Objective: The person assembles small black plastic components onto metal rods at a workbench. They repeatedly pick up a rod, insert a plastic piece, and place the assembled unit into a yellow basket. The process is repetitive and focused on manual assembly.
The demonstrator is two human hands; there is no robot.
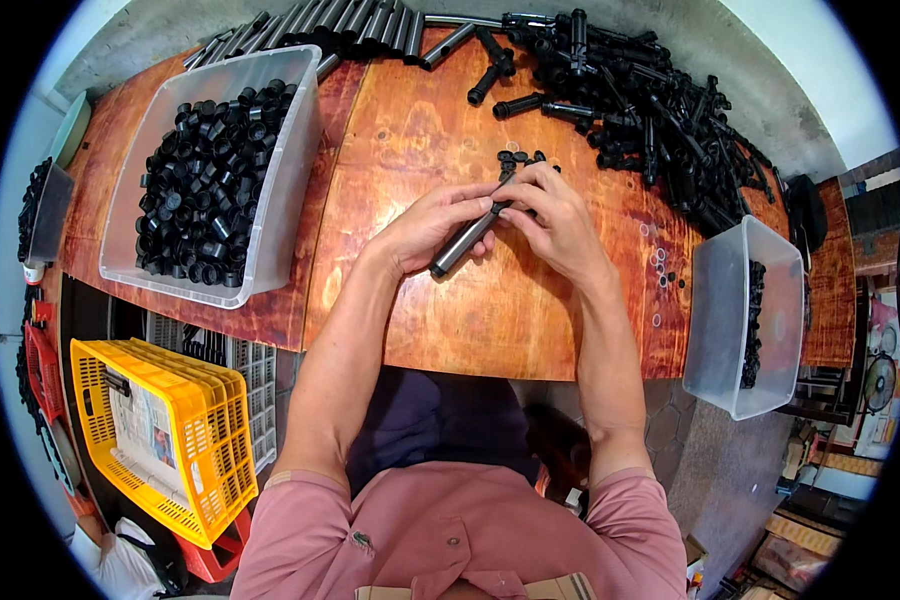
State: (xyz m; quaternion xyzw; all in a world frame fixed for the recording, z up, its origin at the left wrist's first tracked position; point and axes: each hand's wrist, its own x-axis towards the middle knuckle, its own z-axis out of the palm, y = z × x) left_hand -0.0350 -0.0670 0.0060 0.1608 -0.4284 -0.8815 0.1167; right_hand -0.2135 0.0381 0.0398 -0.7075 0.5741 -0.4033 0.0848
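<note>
A dark grey metallic tube (pixel 457 246) lies slantwise between my hands above the wooden table, its lower end pointing toward me and to the left. My left hand (pixel 438 226) is wrapped round it, thumb on top and fingertips showing beneath. At the tube's far end the fingers of my right hand (pixel 550 212) are pinched together; whether they hold a small part there is hidden by the fingers. Just beyond my hands lie several small black caps (pixel 511 158).
A clear bin of black caps (pixel 310 130) stands left on the wooden table (pixel 370 110). Grey tubes (pixel 365 22) line the back; black fittings (pixel 660 120) are heaped at the far right. Small rings (pixel 658 258) lie near another clear bin (pixel 715 310). A yellow crate (pixel 225 440) sits lower left.
</note>
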